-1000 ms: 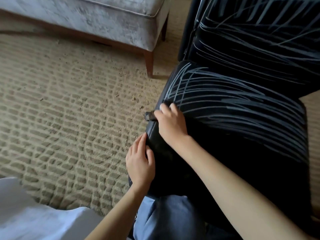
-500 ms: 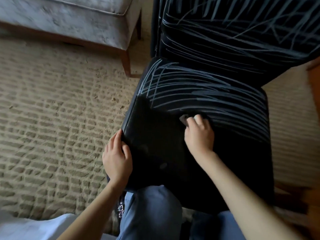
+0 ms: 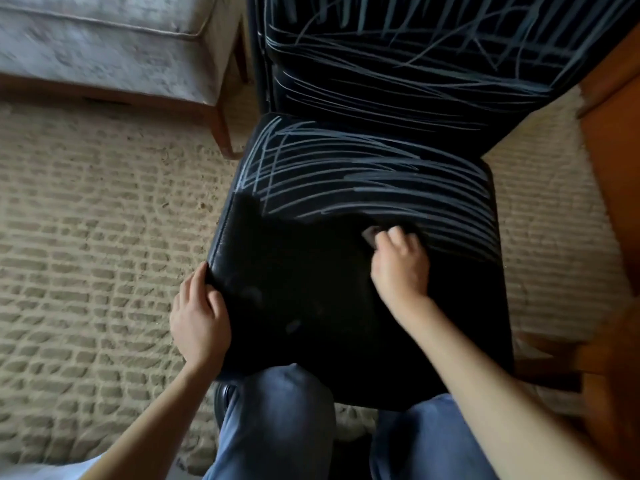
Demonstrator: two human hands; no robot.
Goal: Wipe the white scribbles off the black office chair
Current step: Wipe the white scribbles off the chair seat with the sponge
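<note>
The black office chair (image 3: 301, 306) stands in front of me. White scribbles (image 3: 363, 178) cover the rear half of its seat and the backrest; the front half of the seat is plain black. My right hand (image 3: 398, 265) grips a small dark grey cloth (image 3: 370, 234) and presses it on the seat, right at the near edge of the scribbles. My left hand (image 3: 199, 318) holds the seat's front left edge, thumb on top.
A grey upholstered bench (image 3: 114, 46) with wooden legs stands at the back left on beige textured carpet (image 3: 86, 237). Wooden furniture (image 3: 613, 168) runs along the right edge. My knees in blue jeans (image 3: 277, 420) are against the chair's front.
My right hand has swept the cloth from the seat's left edge rightward across the seat. The left hand kept its hold on the seat edge. The view shifted to the right.
</note>
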